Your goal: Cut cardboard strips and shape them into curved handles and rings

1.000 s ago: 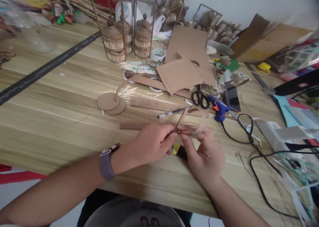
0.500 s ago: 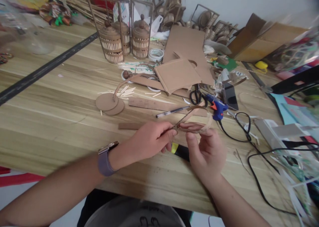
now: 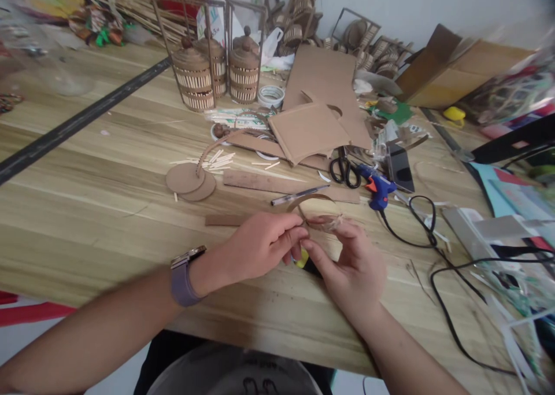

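Observation:
My left hand [image 3: 264, 244], with a watch on its wrist, pinches one end of a thin curled cardboard strip [image 3: 318, 198]. Close beside it on the right, my right hand [image 3: 355, 265] has its thumb near the left fingertips and its fingers on the coiled part of the strip. The strip arches above both hands. Beyond them a pen [image 3: 299, 195] lies across a flat cardboard strip [image 3: 260, 182]. A dark object with a yellow end [image 3: 301, 258] is partly hidden beneath the hands.
Black scissors [image 3: 345, 171] and a blue glue gun [image 3: 377, 187] with a black cord lie to the right. Cardboard discs [image 3: 184, 178] and small sticks [image 3: 219, 160] are at left. Farther back stand stick-sided lanterns [image 3: 193, 77], a tape roll [image 3: 271, 96] and a cardboard box [image 3: 463, 71].
My right hand has moved left, bringing its thumb close to the left fingertips. The strip's loop has shifted left and now arches differently. My left hand has barely moved.

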Action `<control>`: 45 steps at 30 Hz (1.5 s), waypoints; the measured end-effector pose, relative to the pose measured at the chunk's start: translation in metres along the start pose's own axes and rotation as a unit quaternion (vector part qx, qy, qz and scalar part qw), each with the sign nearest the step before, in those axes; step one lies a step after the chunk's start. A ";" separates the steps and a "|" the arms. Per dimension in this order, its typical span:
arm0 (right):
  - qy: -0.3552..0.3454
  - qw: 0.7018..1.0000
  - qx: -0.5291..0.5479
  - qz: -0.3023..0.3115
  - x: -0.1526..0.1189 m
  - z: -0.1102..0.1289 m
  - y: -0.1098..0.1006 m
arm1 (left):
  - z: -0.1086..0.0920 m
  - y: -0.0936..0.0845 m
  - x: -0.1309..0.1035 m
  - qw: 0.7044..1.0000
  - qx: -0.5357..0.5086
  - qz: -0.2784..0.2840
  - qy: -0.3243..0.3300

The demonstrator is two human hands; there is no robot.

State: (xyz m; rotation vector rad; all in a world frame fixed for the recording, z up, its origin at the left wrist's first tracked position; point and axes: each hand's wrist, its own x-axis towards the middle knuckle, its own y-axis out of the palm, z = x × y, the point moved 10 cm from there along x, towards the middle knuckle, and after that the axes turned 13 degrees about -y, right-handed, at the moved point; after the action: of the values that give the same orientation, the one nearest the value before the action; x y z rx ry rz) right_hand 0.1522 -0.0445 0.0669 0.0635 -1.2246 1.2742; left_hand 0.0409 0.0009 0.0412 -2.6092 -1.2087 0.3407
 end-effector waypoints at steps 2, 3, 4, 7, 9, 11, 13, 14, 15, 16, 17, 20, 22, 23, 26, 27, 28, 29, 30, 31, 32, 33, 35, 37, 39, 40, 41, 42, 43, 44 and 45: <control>0.011 1.000 0.020 -0.007 -0.002 -0.002 0.001 | -0.002 0.000 0.000 1.000 -0.008 0.006 0.003; 0.017 0.999 0.030 -0.010 -0.003 -0.004 0.002 | -0.002 0.001 0.000 1.000 -0.010 0.007 0.003; 0.023 0.999 0.039 -0.012 -0.004 -0.005 0.003 | -0.002 0.001 0.000 1.000 -0.009 0.006 0.002; 0.033 0.998 0.053 -0.005 -0.005 -0.006 0.006 | 0.000 0.001 0.000 1.000 -0.007 0.004 -0.011; 0.031 0.998 0.047 0.006 -0.001 -0.006 0.005 | 0.002 -0.001 0.001 1.000 -0.003 -0.004 -0.025; 0.034 0.999 0.009 0.027 0.005 -0.008 0.001 | 0.005 -0.005 0.003 0.999 -0.016 -0.016 -0.043; 0.047 0.995 -0.036 0.081 0.013 -0.015 -0.001 | 0.010 -0.010 0.005 0.995 -0.071 -0.016 -0.070; 0.051 0.989 -0.045 0.129 0.015 -0.018 0.003 | 0.013 -0.012 0.006 0.990 -0.112 -0.015 -0.087; 0.048 0.979 -0.035 0.193 0.014 -0.020 0.012 | 0.017 -0.015 0.007 0.982 -0.154 -0.017 -0.104; 0.040 0.965 -0.023 0.259 0.011 -0.021 0.022 | 0.021 -0.018 0.007 0.974 -0.191 -0.022 -0.119; 0.032 0.947 -0.016 0.318 0.006 -0.020 0.031 | 0.024 -0.021 0.008 0.966 -0.221 -0.029 -0.130; 0.021 0.906 -0.028 0.421 -0.008 -0.019 0.048 | 0.028 -0.026 0.008 0.950 -0.272 -0.046 -0.146; 0.022 0.896 -0.035 0.442 -0.012 -0.017 0.051 | 0.028 -0.025 0.008 0.947 -0.280 -0.044 -0.150; 0.024 0.893 -0.032 0.448 -0.013 -0.016 0.051 | 0.028 -0.025 0.008 0.948 -0.278 -0.045 -0.150; 0.049 0.898 -0.019 0.436 -0.010 -0.020 0.043 | 0.027 -0.029 0.008 0.953 -0.258 -0.062 -0.144; 0.056 0.906 -0.010 0.418 -0.007 -0.021 0.039 | 0.027 -0.031 0.008 0.955 -0.250 -0.072 -0.140; 0.057 0.917 0.002 0.395 -0.002 -0.021 0.034 | 0.027 -0.033 0.008 0.957 -0.243 -0.081 -0.138; 0.053 0.928 0.011 0.368 0.002 -0.020 0.029 | 0.027 -0.034 0.008 0.958 -0.236 -0.086 -0.136; 0.048 0.939 0.014 0.340 0.007 -0.019 0.024 | 0.027 -0.035 0.008 0.960 -0.228 -0.088 -0.135; 0.042 0.948 0.011 0.316 0.010 -0.018 0.021 | 0.027 -0.034 0.008 0.962 -0.220 -0.085 -0.136; 0.037 0.954 0.004 0.296 0.012 -0.016 0.019 | 0.028 -0.032 0.009 0.965 -0.209 -0.080 -0.137; 0.034 0.959 -0.005 0.281 0.013 -0.015 0.017 | 0.028 -0.030 0.009 0.968 -0.196 -0.073 -0.137; 0.031 0.965 -0.019 0.261 0.013 -0.012 0.017 | 0.027 -0.026 0.010 0.976 -0.162 -0.060 -0.133; 0.028 0.968 -0.028 0.250 0.012 -0.008 0.018 | 0.025 -0.022 0.011 0.982 -0.130 -0.051 -0.126; 0.022 0.968 -0.032 0.249 0.012 -0.005 0.020 | 0.024 -0.019 0.011 0.986 -0.107 -0.046 -0.121; 0.016 0.967 -0.032 0.254 0.012 -0.004 0.021 | 0.024 -0.017 0.011 0.987 -0.099 -0.042 -0.121; 0.009 0.965 -0.030 0.262 0.011 -0.002 0.023 | 0.024 -0.016 0.012 0.988 -0.090 -0.040 -0.121; 0.003 0.962 -0.029 0.270 0.011 -0.001 0.025 | 0.024 -0.015 0.012 0.989 -0.081 -0.037 -0.122; -0.001 0.960 -0.029 0.280 0.011 0.000 0.027 | 0.023 -0.015 0.012 0.989 -0.073 -0.034 -0.121; -0.004 0.958 -0.031 0.286 0.010 0.000 0.028 | 0.023 -0.014 0.012 0.990 -0.067 -0.030 -0.120; -0.004 0.957 -0.035 0.289 0.010 0.000 0.029 | 0.023 -0.013 0.011 0.991 -0.062 -0.027 -0.119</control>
State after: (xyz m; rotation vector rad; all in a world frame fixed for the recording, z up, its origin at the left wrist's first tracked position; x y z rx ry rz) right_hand 0.1292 -0.0269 0.0581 -0.3681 -1.3458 1.7288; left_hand 0.0317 0.0208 0.0228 -2.6930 -1.4160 0.5999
